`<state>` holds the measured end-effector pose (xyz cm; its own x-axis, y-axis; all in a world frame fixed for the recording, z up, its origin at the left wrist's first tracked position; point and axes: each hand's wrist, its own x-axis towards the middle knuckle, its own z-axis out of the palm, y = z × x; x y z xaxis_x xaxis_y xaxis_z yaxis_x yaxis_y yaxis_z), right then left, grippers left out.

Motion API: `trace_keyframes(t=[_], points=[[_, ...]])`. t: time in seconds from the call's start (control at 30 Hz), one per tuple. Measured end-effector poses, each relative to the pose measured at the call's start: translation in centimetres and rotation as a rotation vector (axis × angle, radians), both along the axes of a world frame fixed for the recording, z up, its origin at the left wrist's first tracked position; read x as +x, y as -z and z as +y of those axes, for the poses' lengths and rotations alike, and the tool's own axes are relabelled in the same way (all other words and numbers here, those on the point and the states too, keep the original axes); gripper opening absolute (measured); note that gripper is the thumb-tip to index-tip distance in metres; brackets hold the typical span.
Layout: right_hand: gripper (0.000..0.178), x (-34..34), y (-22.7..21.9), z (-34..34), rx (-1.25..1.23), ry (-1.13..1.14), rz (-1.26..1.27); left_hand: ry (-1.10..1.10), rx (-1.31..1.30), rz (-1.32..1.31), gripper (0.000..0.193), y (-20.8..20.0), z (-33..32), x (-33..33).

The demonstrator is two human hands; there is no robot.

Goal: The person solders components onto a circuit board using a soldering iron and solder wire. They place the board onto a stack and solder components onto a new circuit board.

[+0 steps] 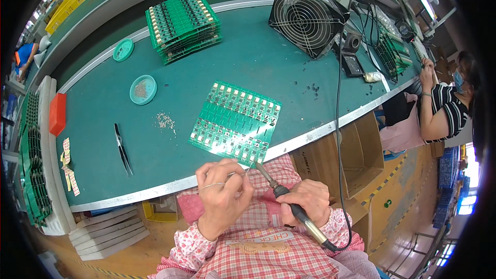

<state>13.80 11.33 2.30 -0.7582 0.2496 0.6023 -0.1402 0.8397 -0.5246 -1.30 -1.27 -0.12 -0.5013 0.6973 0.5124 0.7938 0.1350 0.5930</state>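
A green circuit board panel (235, 121) with rows of small components lies on the green work mat, its near corner at the table's front edge. My right hand (310, 202) is closed round the dark handle of a soldering iron (283, 192). The iron's tip meets or nearly meets the panel's near right corner. With bent fingers, my left hand (223, 191) pinches a thin strand of solder wire (213, 184). Its end reaches toward the same corner, close to the iron tip; whether they touch is too small to tell.
Stacked circuit boards (183, 23) stand at the back, near a black fan (305, 18). Tweezers (122, 149), a dish of small parts (143, 90), a second dish (123, 50) and a red box (58, 114) lie leftward. The iron's cable (338, 124) crosses the right side. A co-worker (442, 103) sits at far right.
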Motion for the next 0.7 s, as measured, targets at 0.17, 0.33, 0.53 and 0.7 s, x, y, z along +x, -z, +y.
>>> trace_keyframes(t=[0.17, 0.33, 0.53, 0.7], points=[[0.012, 0.1, 0.4, 0.3, -0.189, -0.055, 0.169, 0.015, 0.006, -0.018, 0.018, -0.1, -0.1, 0.0], [0.013, 1.3, 1.1, 0.7, -0.301, 0.014, 0.22, 0.019, 0.016, -0.036, 0.018, 0.0, -0.3, 0.4], [0.011, 1.7, 1.9, 0.3, -0.392, 0.089, 0.229, 0.021, -0.014, -0.012, 0.017, -0.3, 0.1, 0.8], [0.012, 1.7, 2.0, 0.4, -0.396, 0.073, 0.216, -0.008, -0.043, 0.013, 0.015, -0.1, 0.5, 1.0]])
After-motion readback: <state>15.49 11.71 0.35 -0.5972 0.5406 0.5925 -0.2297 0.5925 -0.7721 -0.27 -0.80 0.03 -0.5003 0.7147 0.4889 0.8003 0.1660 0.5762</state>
